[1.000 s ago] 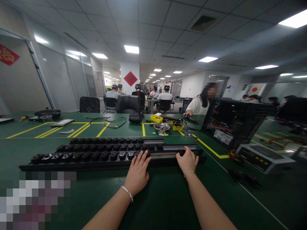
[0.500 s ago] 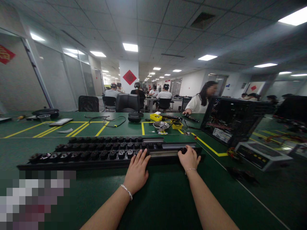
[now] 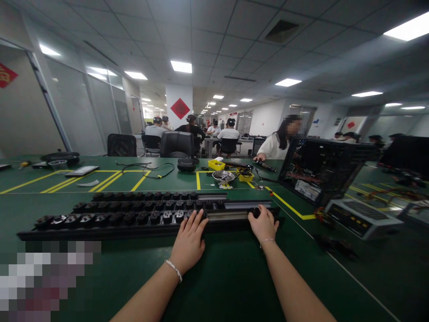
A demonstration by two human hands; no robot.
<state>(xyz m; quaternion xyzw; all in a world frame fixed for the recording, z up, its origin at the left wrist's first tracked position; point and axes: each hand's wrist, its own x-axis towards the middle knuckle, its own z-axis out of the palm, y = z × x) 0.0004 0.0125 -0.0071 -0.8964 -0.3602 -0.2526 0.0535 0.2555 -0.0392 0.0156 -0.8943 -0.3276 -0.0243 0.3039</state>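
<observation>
The right grip (image 3: 263, 221) pinches a black module (image 3: 255, 212) at the right end of the near rail (image 3: 226, 216) on the desk (image 3: 228, 277). The left grip (image 3: 188, 239), fingers extended, slightly spread, contacts the module row (image 3: 129, 218). Far: metal bowl (image 3: 223, 182) and yellow bin (image 3: 214, 167) contain unidentifiable items. Right: power supply (image 3: 363, 220), markings illegible.

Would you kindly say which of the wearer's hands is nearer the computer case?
Right. The right hand, pinching a black piece at the rail, is in front and left of the computer case; the left hand, at that rail, is farther left.
</observation>
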